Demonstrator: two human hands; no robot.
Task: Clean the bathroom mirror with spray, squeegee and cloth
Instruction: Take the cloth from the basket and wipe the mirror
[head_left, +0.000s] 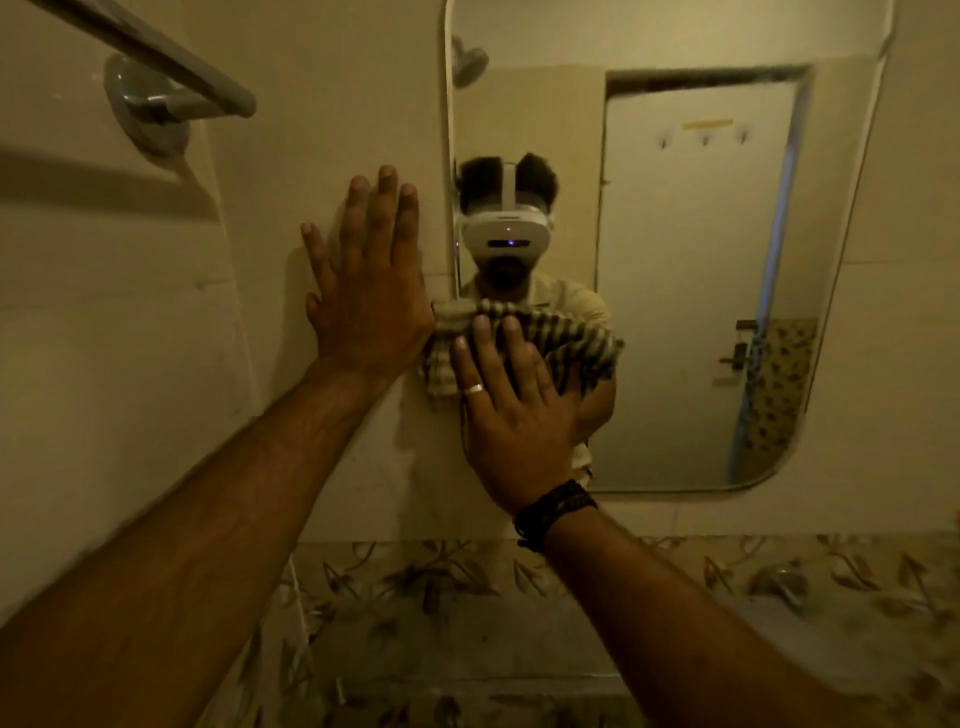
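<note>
The rounded bathroom mirror (691, 291) hangs on the beige tiled wall, filling the upper right. My right hand (511, 410), with a ring and a dark wristband, presses a striped green-and-cream cloth (576, 343) flat against the mirror's lower left part. The cloth overhangs the mirror's left edge a little. My left hand (366, 283) lies flat on the wall tile just left of the mirror, fingers spread, holding nothing. No spray bottle or squeegee is in view.
A metal towel bar with its round mount (150, 104) sticks out of the wall at upper left. A band of leaf-patterned tiles (467, 582) runs below the mirror. The mirror reflects a white door, a shower head and a person wearing a headset.
</note>
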